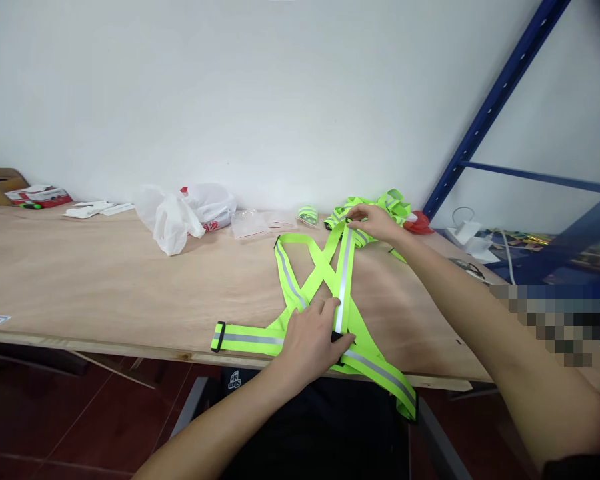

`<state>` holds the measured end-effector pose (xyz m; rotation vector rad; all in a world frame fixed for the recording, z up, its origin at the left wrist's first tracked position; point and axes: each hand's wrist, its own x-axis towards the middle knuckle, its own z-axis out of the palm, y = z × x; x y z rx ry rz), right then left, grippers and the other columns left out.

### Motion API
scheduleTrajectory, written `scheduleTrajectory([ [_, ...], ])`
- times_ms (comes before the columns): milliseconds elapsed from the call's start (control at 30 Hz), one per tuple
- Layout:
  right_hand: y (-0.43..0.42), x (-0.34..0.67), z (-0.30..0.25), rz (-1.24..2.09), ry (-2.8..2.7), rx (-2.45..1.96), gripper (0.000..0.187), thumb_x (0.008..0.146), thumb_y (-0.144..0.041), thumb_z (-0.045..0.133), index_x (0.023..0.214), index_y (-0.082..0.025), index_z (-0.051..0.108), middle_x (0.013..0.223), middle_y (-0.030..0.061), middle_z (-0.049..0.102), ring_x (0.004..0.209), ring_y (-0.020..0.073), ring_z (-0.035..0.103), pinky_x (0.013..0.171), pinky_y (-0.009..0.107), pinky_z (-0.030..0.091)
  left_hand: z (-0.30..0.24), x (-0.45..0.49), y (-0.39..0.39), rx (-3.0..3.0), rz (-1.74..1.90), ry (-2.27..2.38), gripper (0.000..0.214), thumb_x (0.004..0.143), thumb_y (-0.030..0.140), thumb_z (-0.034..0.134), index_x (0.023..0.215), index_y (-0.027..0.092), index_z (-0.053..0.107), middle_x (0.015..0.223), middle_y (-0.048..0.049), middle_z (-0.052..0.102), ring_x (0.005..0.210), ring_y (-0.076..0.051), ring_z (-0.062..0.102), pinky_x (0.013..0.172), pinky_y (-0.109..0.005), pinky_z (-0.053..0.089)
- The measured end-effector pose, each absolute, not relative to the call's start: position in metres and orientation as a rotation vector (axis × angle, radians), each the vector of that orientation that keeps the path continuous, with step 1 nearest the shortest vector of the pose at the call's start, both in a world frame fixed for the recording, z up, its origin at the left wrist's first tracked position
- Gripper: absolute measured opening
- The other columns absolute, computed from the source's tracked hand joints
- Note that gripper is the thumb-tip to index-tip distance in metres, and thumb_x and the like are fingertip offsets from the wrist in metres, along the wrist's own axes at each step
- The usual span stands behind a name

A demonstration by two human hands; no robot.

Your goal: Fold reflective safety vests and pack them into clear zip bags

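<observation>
A neon-yellow reflective vest (323, 270) made of elastic straps with silver stripes lies spread on the table, its straps crossing in the middle. My right hand (373, 222) pinches the far end of the right shoulder strap (346, 267) at its small black slider. My left hand (313, 340) rests on the lower part of the vest, thumb and fingers apart around a black buckle (337, 337) that it partly hides. One waist strap (250, 339) reaches left to a black slider (219, 337). The other waist strap (385, 373) hangs over the table's front edge.
Behind my right hand lies a heap of similar yellow straps (393, 203), beside a red bag (419, 223). Along the wall are a rolled strap (308, 215), clear pouches (250, 224), white plastic bags (173, 220) and a box (0, 187). A blue metal frame (495, 107) stands right.
</observation>
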<state>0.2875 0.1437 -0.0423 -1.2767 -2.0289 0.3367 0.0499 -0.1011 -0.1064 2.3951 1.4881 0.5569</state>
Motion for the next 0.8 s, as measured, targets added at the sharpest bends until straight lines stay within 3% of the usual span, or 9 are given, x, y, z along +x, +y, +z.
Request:
scheduleTrajectory([
  [100, 0.145, 0.283, -0.038, 0.286, -2.061, -1.286, 0.022, 0.074, -0.027, 0.072, 0.094, -0.02, 0.069, 0.099, 0.0069, 0.073, 0.094, 0.0239, 0.066, 0.088, 0.039, 0.053, -0.11, 0.05, -0.105, 2.491, 0.574, 1.507, 0.043, 0.091, 0.057, 0.061, 0.116, 0.022, 0.056, 0.141, -0.0123, 0.052, 0.11, -0.031, 0.062, 0.08, -0.043, 0.054],
  [267, 0.149, 0.27, -0.028, 0.184, -2.187, -1.337, 0.018, 0.076, -0.025, 0.07, 0.094, -0.021, 0.068, 0.099, 0.0056, 0.073, 0.093, 0.0228, 0.066, 0.084, 0.035, 0.051, -0.114, 0.048, -0.111, 2.622, 0.543, 1.479, 0.042, 0.093, 0.063, 0.054, 0.099, 0.021, 0.06, 0.122, -0.0119, 0.059, 0.108, -0.032, 0.059, 0.08, -0.044, 0.053],
  [567, 0.165, 0.241, -0.008, 0.013, -2.365, -1.382, 0.023, 0.08, -0.02, 0.062, 0.103, -0.02, 0.067, 0.108, 0.006, 0.073, 0.098, 0.023, 0.066, 0.083, 0.031, 0.049, -0.119, 0.039, -0.107, 2.645, 0.576, 1.249, 0.074, 0.075, 0.08, 0.063, 0.122, 0.023, 0.061, 0.124, -0.0111, 0.059, 0.118, -0.036, 0.053, 0.093, -0.052, 0.049],
  [800, 0.162, 0.236, -0.008, -0.089, -2.455, -1.422, 0.026, 0.082, -0.019, 0.06, 0.107, -0.021, 0.067, 0.112, 0.0067, 0.072, 0.098, 0.0236, 0.065, 0.079, 0.031, 0.047, -0.118, 0.033, -0.105, 2.641, 0.541, 1.198, 0.074, 0.074, 0.073, 0.071, 0.13, 0.025, 0.061, 0.134, -0.0107, 0.056, 0.121, -0.036, 0.053, 0.095, -0.05, 0.049],
])
